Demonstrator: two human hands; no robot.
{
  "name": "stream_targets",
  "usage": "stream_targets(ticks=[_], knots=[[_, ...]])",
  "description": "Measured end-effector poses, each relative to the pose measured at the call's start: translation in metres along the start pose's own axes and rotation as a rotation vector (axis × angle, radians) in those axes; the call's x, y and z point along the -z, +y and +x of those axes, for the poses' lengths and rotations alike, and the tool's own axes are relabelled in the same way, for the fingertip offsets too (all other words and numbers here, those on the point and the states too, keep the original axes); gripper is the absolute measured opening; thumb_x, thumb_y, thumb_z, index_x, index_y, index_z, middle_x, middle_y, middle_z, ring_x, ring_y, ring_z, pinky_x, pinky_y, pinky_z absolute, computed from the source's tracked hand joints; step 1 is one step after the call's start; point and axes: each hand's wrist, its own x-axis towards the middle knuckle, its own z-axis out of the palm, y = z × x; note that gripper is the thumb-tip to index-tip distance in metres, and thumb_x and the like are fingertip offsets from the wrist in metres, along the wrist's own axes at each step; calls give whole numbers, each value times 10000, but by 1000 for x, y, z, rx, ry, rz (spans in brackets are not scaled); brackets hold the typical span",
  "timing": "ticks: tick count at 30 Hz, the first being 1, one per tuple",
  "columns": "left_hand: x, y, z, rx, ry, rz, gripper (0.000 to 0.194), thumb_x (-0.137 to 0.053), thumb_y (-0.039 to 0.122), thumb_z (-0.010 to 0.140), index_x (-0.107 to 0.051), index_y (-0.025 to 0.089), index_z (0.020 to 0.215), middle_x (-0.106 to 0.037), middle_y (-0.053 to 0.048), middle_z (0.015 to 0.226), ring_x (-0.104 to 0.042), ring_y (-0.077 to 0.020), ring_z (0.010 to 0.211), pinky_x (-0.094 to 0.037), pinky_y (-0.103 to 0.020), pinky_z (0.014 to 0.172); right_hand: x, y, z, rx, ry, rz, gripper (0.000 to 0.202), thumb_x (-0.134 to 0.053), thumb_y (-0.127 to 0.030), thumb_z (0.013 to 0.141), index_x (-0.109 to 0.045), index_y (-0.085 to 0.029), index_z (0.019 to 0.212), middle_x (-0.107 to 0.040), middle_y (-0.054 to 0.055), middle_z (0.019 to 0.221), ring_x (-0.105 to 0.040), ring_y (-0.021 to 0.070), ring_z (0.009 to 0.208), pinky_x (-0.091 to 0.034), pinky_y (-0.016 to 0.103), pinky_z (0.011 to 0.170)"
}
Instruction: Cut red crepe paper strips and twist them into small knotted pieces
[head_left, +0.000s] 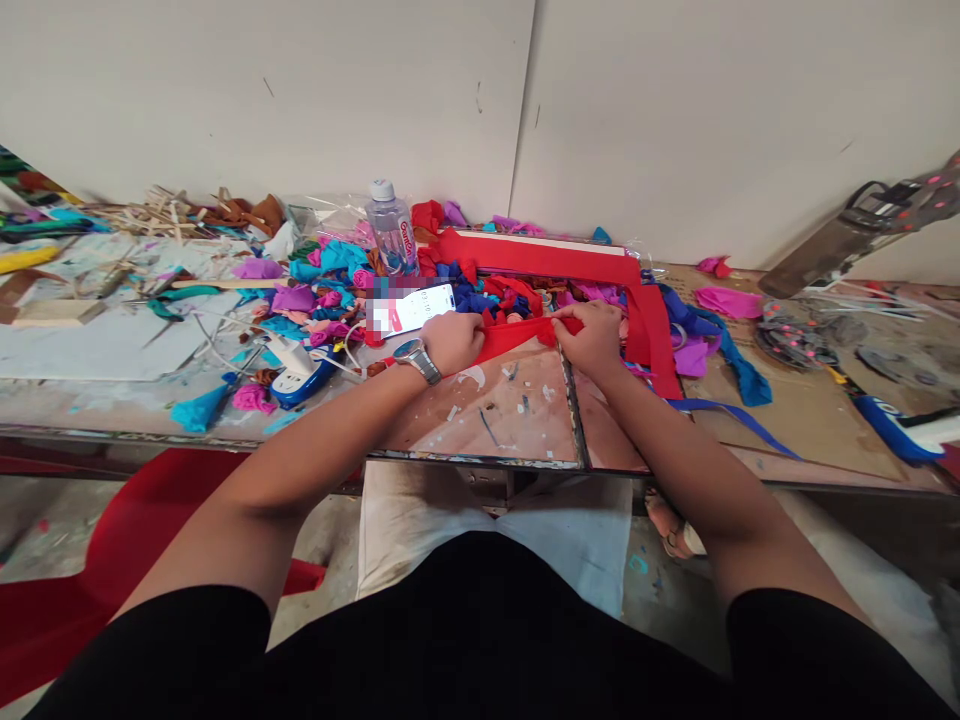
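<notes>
I am viewing the workspace from the head camera, looking down along both forearms toward the table (480,425).

1. Left hand (452,342): it is closing its fingers around the left end of a red strip (517,335) of crepe-like material. A metal wristwatch (416,358) is sitting on this wrist.
2. Right hand (596,335): it is pinching the right end of the same red strip, fingers curled shut on it, knuckles facing the camera.
3. Red strip: it is stretching between the two hands, just above the bare, paint-spotted table surface, near the middle of the table and directly in front of the body. Both hands are touching it; I cannot tell whether its underside is resting on the table.

Surroundings:
- A red frame (570,262), wrapped in the same red material, is lying just behind the hands, its right leg running down beside the right hand.
- A clear water bottle (392,230) with a white cap is standing upright behind the left hand.
- A white phone (420,308) is lying flat just beyond the left hand.
- A heap of crumpled scraps (315,290) in teal, purple, pink and blue is covering the table to the left of the phone.
- A blue and white power strip (300,375) is lying left of the watch wrist.
- A blue ribbon (739,425) is trailing across the table to the right of the right forearm.
- A red chair (112,560) is standing on the floor at lower left
</notes>
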Motion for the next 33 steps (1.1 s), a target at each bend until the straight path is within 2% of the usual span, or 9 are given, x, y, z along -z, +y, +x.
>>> stream_targets(ticks=[9,20,28,33], knots=[[-5,-7,4,25,24,39,392,-474,357,968,-802,239,1147,-810,-175,1033,-766,-370,934,-502,-408,730,5,2,3,-51,18,-18,156,-701,-288,894,-838,-243,956,-851,89,990,-705,367,1036,-433,589,1041],[-2,-5,3,72,-5,58,408,-461,341,977,-797,246,1187,-805,-165,1098,-768,-371,1013,-542,-430,814,9,4,7,-147,-25,-92,178,-694,-280,907,-836,-230,1001,-844,107,1029,-701,378,1089,-451,567,1049],[1,-1,1,64,-37,88,419,-449,392,1014,-781,232,1212,-804,-167,1115,-775,-363,1025,-537,-410,805,5,-6,0,-42,-67,-21,164,-693,-286,891,-839,-230,940,-852,88,984,-713,353,1017,-487,523,977],[2,0,0,56,-28,93,432,-456,412,1012,-752,198,1241,-799,-191,1113,-780,-390,1015,-545,-430,786,2,-15,-5,48,-67,54,134,-708,-298,896,-827,-238,916,-858,59,972,-728,328,989,-489,521,995]])
